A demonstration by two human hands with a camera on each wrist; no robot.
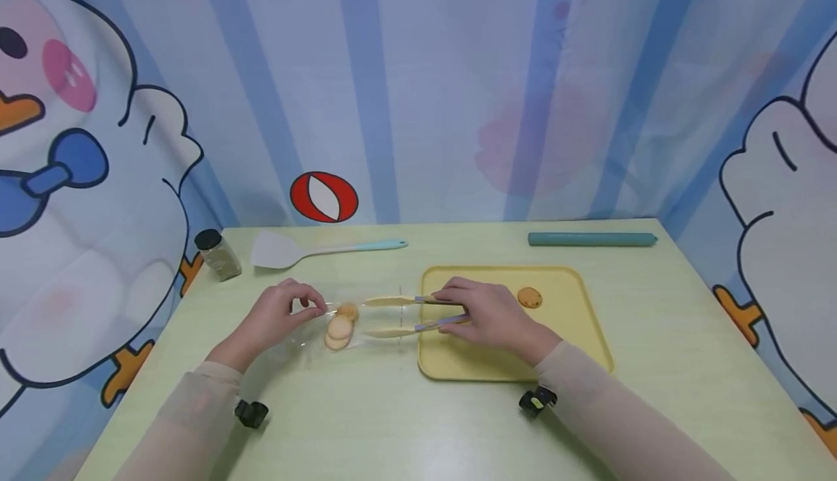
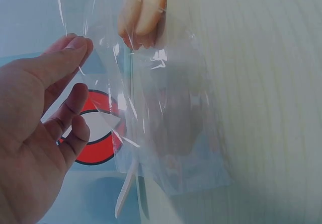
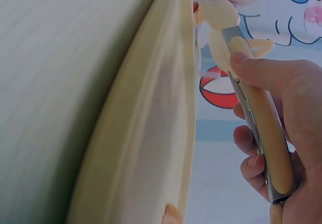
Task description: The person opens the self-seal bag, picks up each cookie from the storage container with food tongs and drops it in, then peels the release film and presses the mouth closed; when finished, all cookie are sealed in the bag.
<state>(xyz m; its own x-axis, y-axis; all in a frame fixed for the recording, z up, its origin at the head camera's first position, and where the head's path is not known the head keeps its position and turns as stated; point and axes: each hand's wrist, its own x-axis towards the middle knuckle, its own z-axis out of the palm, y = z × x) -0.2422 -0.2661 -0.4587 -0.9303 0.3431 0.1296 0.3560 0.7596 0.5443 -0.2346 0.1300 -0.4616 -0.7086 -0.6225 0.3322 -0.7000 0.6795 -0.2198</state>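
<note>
My left hand (image 1: 275, 321) pinches the edge of a clear plastic bag (image 2: 176, 128) between thumb and forefinger, its other fingers loosely bent. Several round cookies (image 1: 339, 327) lie overlapping inside the bag, left of the tray. My right hand (image 1: 493, 315) grips a pair of tongs (image 1: 390, 301) with pale yellow tips and metal-edged handles. The tongs' arms stand apart, pointing left at the bag's mouth, with no cookie between them. Beneath the right hand is a yellow tray (image 1: 471, 366), holding one browner cookie (image 1: 530, 297) with dark specks.
Along the table's back edge lie a spatula (image 1: 277, 251) with a pale blade and a teal rod (image 1: 591, 239). A small black-lidded jar (image 1: 221, 257) stands at the back left. A printed cloth (image 1: 445, 103) hangs behind the table.
</note>
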